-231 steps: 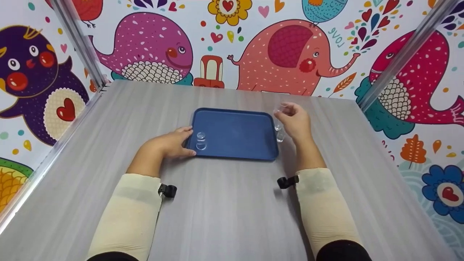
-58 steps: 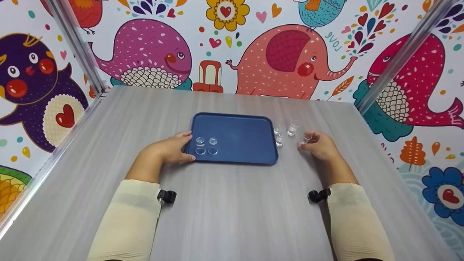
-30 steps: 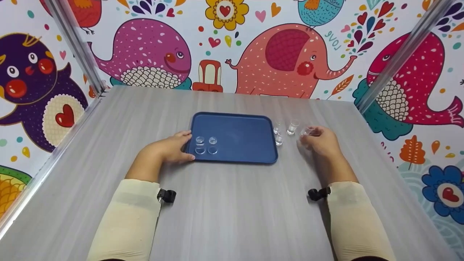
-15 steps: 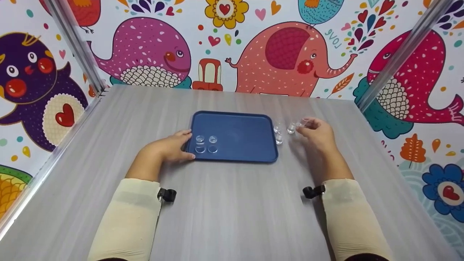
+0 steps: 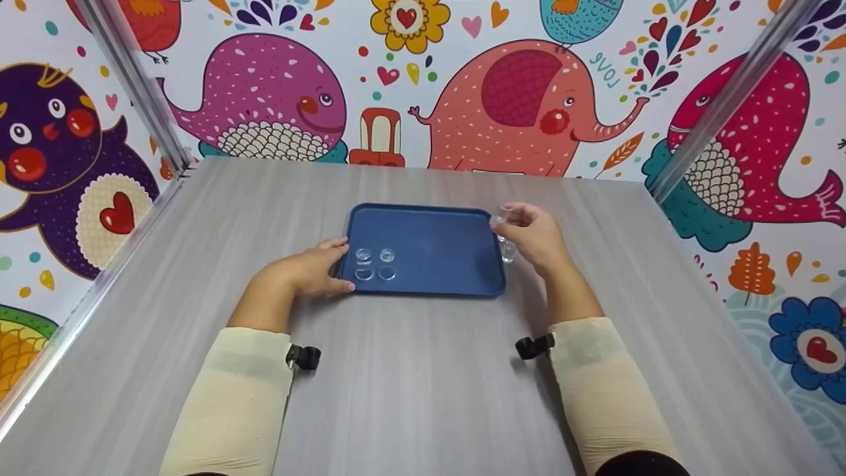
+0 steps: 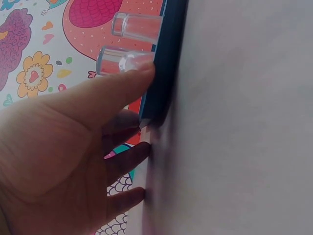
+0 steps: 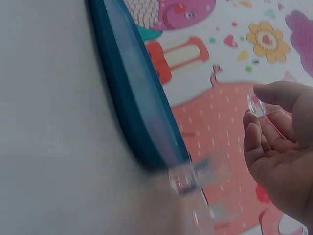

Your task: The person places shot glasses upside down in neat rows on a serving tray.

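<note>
My left hand (image 5: pixel 307 268) rests at the near left corner of a blue tray (image 5: pixel 429 251), its thumb against the outer wall and the other fingers spread by the left edge. Two clear shot glasses (image 5: pixel 386 264) (image 6: pixel 137 27) stand rim down on the tray near that corner. My right hand (image 5: pixel 534 238) pinches another shot glass (image 7: pixel 256 105) between thumb and fingers, its thick base toward the table. It holds this glass raised at the tray's right edge. Beneath the hand stands a shot glass (image 5: pixel 507 250); the right wrist view shows another glass (image 7: pixel 210 215), blurred.
The grey wood-grain table (image 5: pixel 410 370) carries the tray. Printed cartoon walls (image 5: pixel 277 86) enclose the far side and both flanks, with metal posts (image 5: pixel 720 112) at the corners. My right hand partly covers the spot right of the tray.
My right hand has lifted its glass off the table and carried it left to the tray's right edge. A second glass has joined the first on the tray since the oldest frame.
</note>
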`<state>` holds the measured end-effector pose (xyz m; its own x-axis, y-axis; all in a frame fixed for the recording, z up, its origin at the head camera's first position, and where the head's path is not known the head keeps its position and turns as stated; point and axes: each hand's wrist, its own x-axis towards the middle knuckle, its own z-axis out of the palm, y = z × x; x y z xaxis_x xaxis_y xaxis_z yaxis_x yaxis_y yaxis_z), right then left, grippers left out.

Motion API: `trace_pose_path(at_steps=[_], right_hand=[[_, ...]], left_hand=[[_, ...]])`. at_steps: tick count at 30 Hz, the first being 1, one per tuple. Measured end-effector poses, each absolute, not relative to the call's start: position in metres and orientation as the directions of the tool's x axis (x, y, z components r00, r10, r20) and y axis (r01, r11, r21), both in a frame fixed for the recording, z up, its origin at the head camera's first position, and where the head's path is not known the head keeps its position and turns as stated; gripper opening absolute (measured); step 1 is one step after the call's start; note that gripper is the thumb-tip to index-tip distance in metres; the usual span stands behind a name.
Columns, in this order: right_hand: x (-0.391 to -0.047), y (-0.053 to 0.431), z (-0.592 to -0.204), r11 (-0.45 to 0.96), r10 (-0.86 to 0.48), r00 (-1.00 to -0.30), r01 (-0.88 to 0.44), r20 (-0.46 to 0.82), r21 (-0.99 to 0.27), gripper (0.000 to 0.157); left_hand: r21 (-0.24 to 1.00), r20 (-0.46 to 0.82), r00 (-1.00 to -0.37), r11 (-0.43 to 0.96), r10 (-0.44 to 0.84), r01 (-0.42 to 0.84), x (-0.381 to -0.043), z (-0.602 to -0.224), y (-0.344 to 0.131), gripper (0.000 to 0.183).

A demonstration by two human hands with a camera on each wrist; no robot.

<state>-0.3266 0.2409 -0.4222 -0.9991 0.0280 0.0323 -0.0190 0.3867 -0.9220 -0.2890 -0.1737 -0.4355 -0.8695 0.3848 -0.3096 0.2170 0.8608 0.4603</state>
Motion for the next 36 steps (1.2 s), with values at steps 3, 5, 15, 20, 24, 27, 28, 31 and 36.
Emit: trace_pose_path(at_steps=[3, 5, 15, 20, 24, 27, 28, 31, 36], right_hand=[[-0.325, 0.223, -0.420, 0.377, -0.001, -0.999, -0.045, 0.048, -0.925, 0.036], [-0.324, 0.212, -0.419, 0.366, -0.015, -0.998, -0.061, 0.060, -0.929, 0.035], [-0.323, 0.170, -0.417, 0.285, -0.103, -0.989, -0.135, 0.110, -0.949, 0.034], [-0.322, 0.157, -0.416, 0.261, -0.144, -0.982, -0.156, 0.121, -0.953, 0.034], [-0.321, 0.152, -0.416, 0.259, -0.168, -0.979, -0.154, 0.112, -0.953, 0.036], [-0.319, 0.149, -0.417, 0.281, -0.178, -0.978, -0.155, 0.107, -0.947, 0.035], [-0.318, 0.149, -0.418, 0.289, -0.182, -0.977, -0.157, 0.107, -0.944, 0.034], [-0.315, 0.148, -0.418, 0.312, -0.199, -0.973, -0.174, 0.114, -0.934, 0.033], [-0.313, 0.145, -0.420, 0.328, -0.237, -0.961, -0.214, 0.140, -0.920, 0.029]], left_hand=[[0.461, -0.307, -0.870, 0.860, 0.386, 0.219, -0.289, -0.435, -0.174, 0.093], [0.462, -0.306, -0.870, 0.859, 0.386, 0.219, -0.289, -0.435, -0.174, 0.093], [0.462, -0.311, -0.871, 0.861, 0.381, 0.212, -0.289, -0.435, -0.174, 0.093], [0.461, -0.306, -0.868, 0.859, 0.390, 0.224, -0.289, -0.434, -0.173, 0.093], [0.466, -0.302, -0.865, 0.853, 0.402, 0.234, -0.290, -0.433, -0.173, 0.093], [0.464, -0.301, -0.865, 0.854, 0.403, 0.236, -0.289, -0.433, -0.173, 0.093], [0.464, -0.300, -0.865, 0.854, 0.403, 0.238, -0.289, -0.433, -0.173, 0.093], [0.465, -0.304, -0.865, 0.855, 0.399, 0.231, -0.288, -0.433, -0.173, 0.094], [0.464, -0.309, -0.866, 0.857, 0.392, 0.223, -0.287, -0.433, -0.174, 0.094]])
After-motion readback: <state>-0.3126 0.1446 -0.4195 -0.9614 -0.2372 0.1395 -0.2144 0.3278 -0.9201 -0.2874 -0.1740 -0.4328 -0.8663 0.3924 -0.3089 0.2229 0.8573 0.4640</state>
